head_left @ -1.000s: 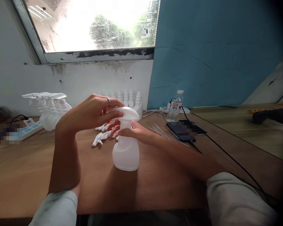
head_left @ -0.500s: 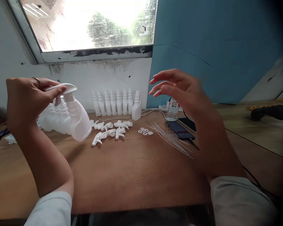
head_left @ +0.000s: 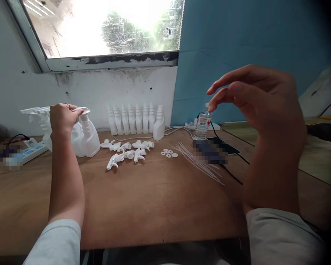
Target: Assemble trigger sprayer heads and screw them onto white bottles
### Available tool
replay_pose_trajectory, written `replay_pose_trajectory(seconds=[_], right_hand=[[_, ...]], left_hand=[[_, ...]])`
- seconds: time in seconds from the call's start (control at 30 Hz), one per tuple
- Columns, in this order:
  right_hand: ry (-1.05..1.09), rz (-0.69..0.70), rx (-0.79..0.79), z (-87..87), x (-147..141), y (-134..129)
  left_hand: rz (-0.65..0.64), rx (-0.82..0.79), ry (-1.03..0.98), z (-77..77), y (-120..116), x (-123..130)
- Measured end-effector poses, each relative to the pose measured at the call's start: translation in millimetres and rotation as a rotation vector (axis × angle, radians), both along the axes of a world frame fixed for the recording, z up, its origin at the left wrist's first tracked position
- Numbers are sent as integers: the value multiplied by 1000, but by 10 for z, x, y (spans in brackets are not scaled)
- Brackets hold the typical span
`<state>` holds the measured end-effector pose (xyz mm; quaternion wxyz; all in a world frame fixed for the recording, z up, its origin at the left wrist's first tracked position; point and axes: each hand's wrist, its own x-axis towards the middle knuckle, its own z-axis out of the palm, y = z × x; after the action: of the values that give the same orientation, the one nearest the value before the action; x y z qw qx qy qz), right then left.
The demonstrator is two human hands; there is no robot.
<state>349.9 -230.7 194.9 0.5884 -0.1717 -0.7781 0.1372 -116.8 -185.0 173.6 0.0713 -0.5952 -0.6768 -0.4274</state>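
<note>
My left hand [head_left: 63,117] is closed around the trigger head of a white spray bottle [head_left: 90,139]. The bottle stands upright at the right end of a group of similar spray bottles [head_left: 45,123], partly hidden behind my hand and forearm. My right hand [head_left: 259,97] is raised in the air at the right, fingers curved and apart with nothing between them. Behind its fingertips stands a clear water bottle [head_left: 202,127]. Several loose white trigger heads [head_left: 125,147] lie on the brown table [head_left: 154,206] to the right of the held bottle.
A row of white bottles without heads [head_left: 138,119] stands against the wall. Small white discs [head_left: 168,152] and thin white tubes [head_left: 201,165] lie mid-table. Phones [head_left: 223,145] with cables are at the right, a power strip [head_left: 34,151] at the left. Far right, a dark-gloved hand [head_left: 325,132] shows.
My left hand has moved forward and right, bringing the spray bottle from mid-air down to the table among the others. My right hand has moved right and slightly up, staying empty.
</note>
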Motion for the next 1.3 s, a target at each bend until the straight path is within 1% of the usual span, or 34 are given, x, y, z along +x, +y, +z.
replay_pose_trajectory(seconds=[0.1,0.17,0.23,0.33,0.4,0.47,0.57,0.67,0.73,0.8,0.83,0.9,0.97,1.03,1.07,1.1,1.17,1.3], right_hand=[[-11,-19,-3,-1,-17,-66],[-19,-15,1,-1,-23,-101],[-29,-5,11,-3,-21,-125],[-54,-5,6,-6,-9,-146],[-71,-13,3,-6,-3,-158],[-71,-23,14,-5,2,-171],[-66,-60,27,-6,10,-186],[-56,-85,51,-13,16,-198],[-50,-98,54,-18,17,-213],[-64,-127,37,-18,18,-233],[-77,-145,30,-16,20,-244],[-109,-171,27,-10,28,-259],[-133,-180,41,-6,42,-264],[-144,-184,44,-6,60,-260],[-146,-184,45,-8,70,-258],[-146,-185,45,-12,79,-258],[-139,-190,46,-20,94,-263],[-147,-248,58,-26,100,-303]], left_hand=[[67,-18,33,-22,42,-51],[107,-72,44,-31,35,-87],[107,-117,36,-44,23,-129],[86,-130,20,-72,31,-188],[108,-133,5,-87,44,-204],[157,-117,-7,-89,36,-190],[223,-43,4,-50,-35,-112],[175,44,108,24,-88,43],[166,138,160,57,-46,201],[185,248,161,49,57,401],[148,274,168,28,120,511],[-12,264,218,-43,237,731],[-242,134,331,-136,320,925],[-440,-74,468,-228,365,1075],[-512,-184,526,-269,377,1133],[-563,-285,569,-303,385,1180],[-614,-443,611,-354,389,1250],[-628,-644,600,-413,379,1355]])
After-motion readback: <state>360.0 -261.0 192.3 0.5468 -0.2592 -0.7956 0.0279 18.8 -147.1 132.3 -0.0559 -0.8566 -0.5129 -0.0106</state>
